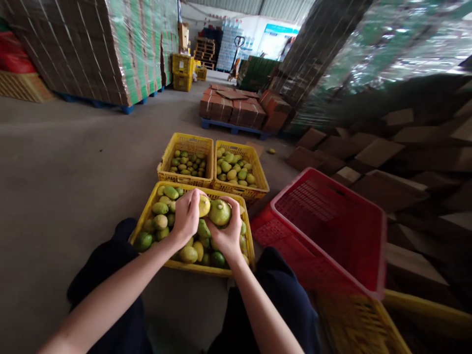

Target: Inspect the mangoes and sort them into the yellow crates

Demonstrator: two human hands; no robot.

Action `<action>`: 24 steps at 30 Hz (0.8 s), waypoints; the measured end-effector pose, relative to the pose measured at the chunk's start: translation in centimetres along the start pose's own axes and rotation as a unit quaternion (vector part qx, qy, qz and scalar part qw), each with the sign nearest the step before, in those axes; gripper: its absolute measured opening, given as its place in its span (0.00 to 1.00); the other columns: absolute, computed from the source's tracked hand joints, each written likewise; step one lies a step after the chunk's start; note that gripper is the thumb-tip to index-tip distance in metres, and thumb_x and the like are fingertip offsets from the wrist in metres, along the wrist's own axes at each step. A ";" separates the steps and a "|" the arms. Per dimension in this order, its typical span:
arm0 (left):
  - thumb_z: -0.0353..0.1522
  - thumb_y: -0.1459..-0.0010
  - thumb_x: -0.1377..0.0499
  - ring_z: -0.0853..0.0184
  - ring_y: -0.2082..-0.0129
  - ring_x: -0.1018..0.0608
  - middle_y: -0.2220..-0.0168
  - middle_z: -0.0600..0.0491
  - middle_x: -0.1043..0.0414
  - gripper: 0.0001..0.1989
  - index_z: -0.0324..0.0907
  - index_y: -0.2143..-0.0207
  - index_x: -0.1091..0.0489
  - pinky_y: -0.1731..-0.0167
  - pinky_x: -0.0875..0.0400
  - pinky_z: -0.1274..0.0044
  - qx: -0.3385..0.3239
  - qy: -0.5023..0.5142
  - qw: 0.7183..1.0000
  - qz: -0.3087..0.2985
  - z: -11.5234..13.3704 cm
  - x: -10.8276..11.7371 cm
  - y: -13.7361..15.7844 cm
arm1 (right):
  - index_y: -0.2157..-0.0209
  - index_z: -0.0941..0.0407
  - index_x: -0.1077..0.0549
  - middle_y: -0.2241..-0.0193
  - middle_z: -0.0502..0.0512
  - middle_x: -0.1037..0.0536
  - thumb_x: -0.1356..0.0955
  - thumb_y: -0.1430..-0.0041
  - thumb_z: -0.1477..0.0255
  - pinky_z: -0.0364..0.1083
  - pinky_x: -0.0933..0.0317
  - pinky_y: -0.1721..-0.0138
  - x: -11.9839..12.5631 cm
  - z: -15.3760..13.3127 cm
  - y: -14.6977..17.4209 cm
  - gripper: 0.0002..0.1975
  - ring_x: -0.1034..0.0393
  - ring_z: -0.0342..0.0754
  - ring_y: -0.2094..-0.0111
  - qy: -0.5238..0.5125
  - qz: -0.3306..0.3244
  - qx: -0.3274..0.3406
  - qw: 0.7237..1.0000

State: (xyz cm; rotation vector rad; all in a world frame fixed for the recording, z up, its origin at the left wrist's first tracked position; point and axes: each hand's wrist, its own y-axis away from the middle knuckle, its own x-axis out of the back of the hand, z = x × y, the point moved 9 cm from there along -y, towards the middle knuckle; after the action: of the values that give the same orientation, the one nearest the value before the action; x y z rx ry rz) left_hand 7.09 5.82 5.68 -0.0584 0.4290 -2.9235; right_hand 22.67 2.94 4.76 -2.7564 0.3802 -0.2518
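My left hand [187,214] is closed around a yellow lemon [204,206], which shows past the fingers. Beside it, my right hand [229,228] grips a larger green-yellow lemon [220,213] with its stem end turned up toward me. Both hands are close together above a yellow plastic crate [147,206] that stands between my knees. Green and yellow lemons [188,254] fill this crate, partly hidden under my hands and forearms.
Behind stand two yellow crates, one with small green lemons [188,163], the other with larger yellowish lemons [236,167]. A red crate [328,231] sits at my right, beside cardboard boxes [391,191]. One lemon [272,151] lies on the floor. Wrapped pallet stacks [88,54] rise at left.
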 end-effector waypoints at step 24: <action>0.36 0.31 0.56 0.64 0.73 0.21 0.78 0.51 0.28 0.20 0.40 0.66 0.28 0.75 0.28 0.77 0.457 0.312 0.832 0.031 -7.0 -2.7 1.3 | 0.68 0.53 0.27 0.72 0.46 0.24 0.26 0.52 0.56 0.43 0.34 0.72 -0.3 4.4 -0.8 0.17 0.32 0.45 0.73 -0.231 0.048 -0.199 0.951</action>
State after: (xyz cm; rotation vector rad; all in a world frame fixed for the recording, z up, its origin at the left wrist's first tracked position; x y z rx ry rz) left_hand 9.49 7.06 -1.44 1.0161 -0.9022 -2.6713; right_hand 23.52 5.07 0.98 -3.0434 0.4749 0.5458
